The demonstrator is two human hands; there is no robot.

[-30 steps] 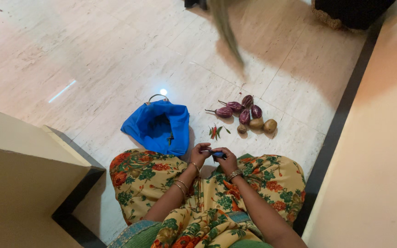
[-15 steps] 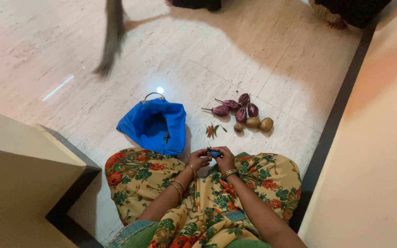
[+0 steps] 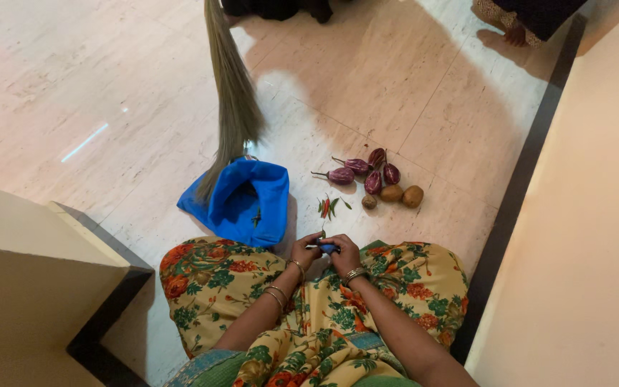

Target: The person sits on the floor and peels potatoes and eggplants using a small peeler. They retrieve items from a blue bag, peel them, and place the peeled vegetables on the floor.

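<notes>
Over the blue bag (image 3: pixel 241 204), a broom (image 3: pixel 231 93) has swung in.

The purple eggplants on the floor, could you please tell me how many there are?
4, clustered on the floor beyond the blue bag: eggplants at and; a fifth may also be one.

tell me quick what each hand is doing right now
Left hand: closed on the small blue thing.
Right hand: closed on the same blue thing, which is too small to identify.
</notes>
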